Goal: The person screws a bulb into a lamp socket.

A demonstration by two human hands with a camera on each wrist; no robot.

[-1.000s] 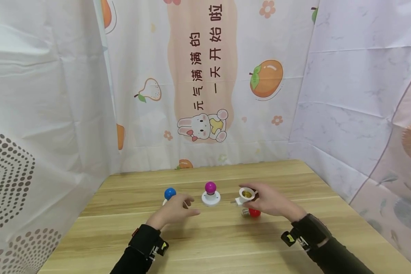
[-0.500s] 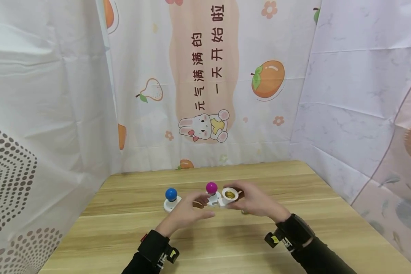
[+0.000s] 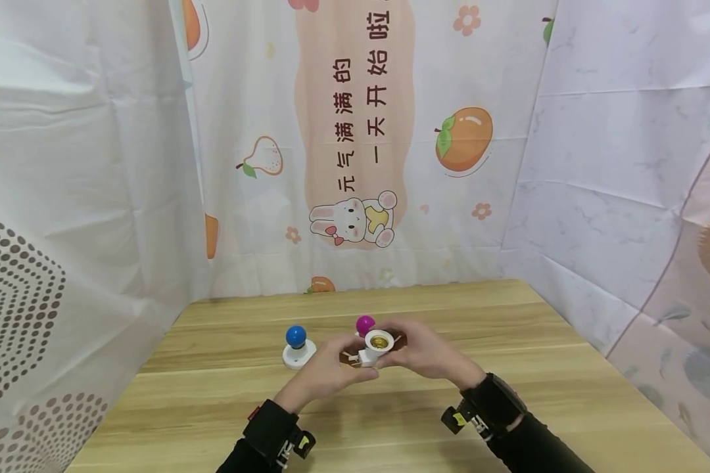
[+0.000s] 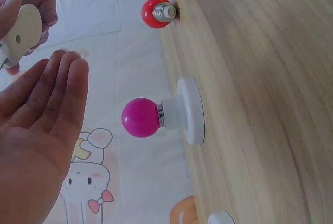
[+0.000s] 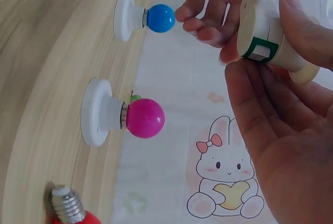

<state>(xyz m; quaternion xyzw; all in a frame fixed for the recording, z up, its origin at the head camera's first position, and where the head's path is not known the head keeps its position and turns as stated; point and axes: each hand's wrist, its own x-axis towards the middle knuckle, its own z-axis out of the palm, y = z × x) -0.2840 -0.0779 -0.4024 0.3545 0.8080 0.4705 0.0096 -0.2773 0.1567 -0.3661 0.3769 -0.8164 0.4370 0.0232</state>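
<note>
My right hand holds a white plug-in lamp socket, its brass-lined opening facing up. In the right wrist view the thumb and fingers pinch the socket, which has a green-edged panel. My left hand is at the socket's plug end, fingers extended in the left wrist view; whether its thumb touches the socket is unclear. Behind the hands stands a magenta bulb in a round white base. A blue bulb sits in another white base to the left.
A loose red bulb with a metal screw base lies on the wooden table, hidden by my right hand in the head view. Printed curtains enclose the table's back and sides.
My right hand has carried the socket leftward from above the red bulb to in front of the magenta one. My left hand has moved right, and the hands have come together at the socket.
</note>
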